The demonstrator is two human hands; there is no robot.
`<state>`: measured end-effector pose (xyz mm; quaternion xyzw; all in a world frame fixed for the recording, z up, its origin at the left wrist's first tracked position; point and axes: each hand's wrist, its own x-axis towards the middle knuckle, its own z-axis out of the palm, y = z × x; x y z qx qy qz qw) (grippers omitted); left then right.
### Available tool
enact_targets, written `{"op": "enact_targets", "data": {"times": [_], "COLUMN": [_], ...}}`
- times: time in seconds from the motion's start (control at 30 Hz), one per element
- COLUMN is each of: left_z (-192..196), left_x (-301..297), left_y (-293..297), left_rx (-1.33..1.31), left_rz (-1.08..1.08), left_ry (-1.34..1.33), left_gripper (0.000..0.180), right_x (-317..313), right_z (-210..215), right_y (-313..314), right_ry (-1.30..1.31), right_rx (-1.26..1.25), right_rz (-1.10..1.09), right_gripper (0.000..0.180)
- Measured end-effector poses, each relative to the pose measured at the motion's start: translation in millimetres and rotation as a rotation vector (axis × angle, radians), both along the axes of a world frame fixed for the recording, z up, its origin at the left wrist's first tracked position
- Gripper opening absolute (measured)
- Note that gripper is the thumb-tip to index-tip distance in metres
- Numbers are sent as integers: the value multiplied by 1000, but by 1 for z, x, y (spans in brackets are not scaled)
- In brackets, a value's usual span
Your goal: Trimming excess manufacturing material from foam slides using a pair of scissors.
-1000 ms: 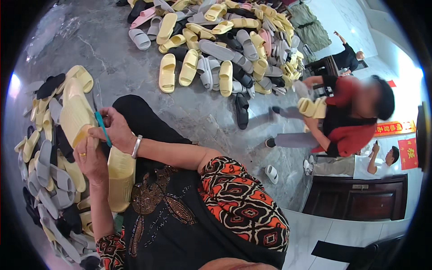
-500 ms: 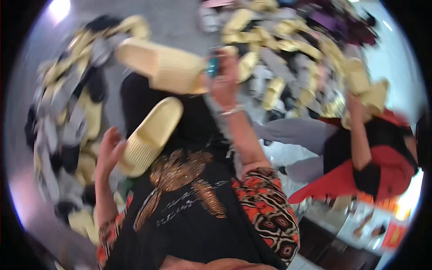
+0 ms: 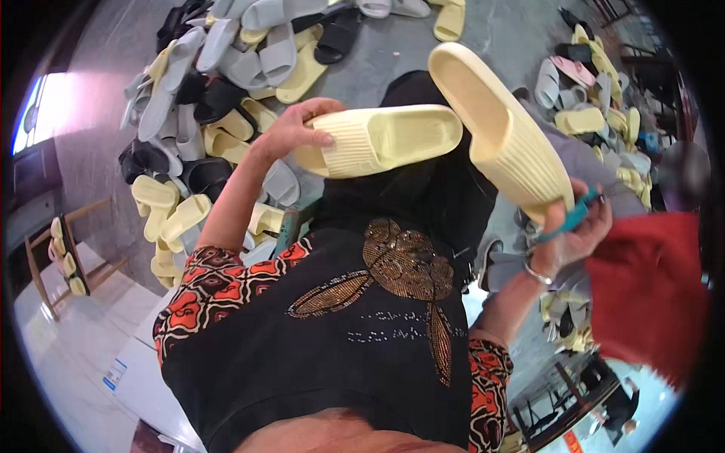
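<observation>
Left hand (image 3: 291,132): gripped the heel of a pale yellow slipper (image 3: 381,140), long axis running toward the right.
Right hand (image 3: 575,230): held a second yellow slipper (image 3: 498,136) and teal scissors (image 3: 570,219).
Floor (image 3: 483,38): slipper pile (image 3: 211,83) lay beyond.

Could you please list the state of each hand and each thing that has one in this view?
left hand: closed on a yellow slipper, held level.
right hand: grips a second yellow slipper, tilted, plus a teal tool.
slipper pile: loose on the floor.
wooden stool: upright.
</observation>
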<state>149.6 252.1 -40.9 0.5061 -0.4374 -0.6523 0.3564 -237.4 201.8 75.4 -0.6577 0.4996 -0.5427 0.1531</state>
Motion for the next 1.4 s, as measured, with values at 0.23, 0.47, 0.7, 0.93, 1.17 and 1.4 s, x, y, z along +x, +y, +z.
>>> {"op": "enact_targets", "data": {"times": [0.23, 0.47, 0.7, 0.93, 1.17, 1.4], "left_z": [-4, 25, 30, -6, -19, -19], "left_x": [40, 6, -28, -40, -49, -54], "left_y": [-23, -49, -40, -5, -20, -24], "left_rx": [-93, -183, -231, 54, 18, 72], "left_rz": [96, -147, -297, -189, -258, -247], "left_ry": [152, 137, -96, 213, 159, 149], "left_gripper": [66, 60, 54, 50, 44, 39], "right_x": [-34, -17, 8, -7, 1, -2], "right_z": [10, -17, -18, -69, -106, -125], "right_y": [-2, -22, -3, 47, 54, 47], "right_ry": [-279, -327, -164, -487, -688, -674], "right_rx": [193, 360, 375, 568, 589, 696], "right_rz": [296, 437, 249, 236, 149, 240], "right_gripper": [66, 57, 59, 66, 52, 51]}}
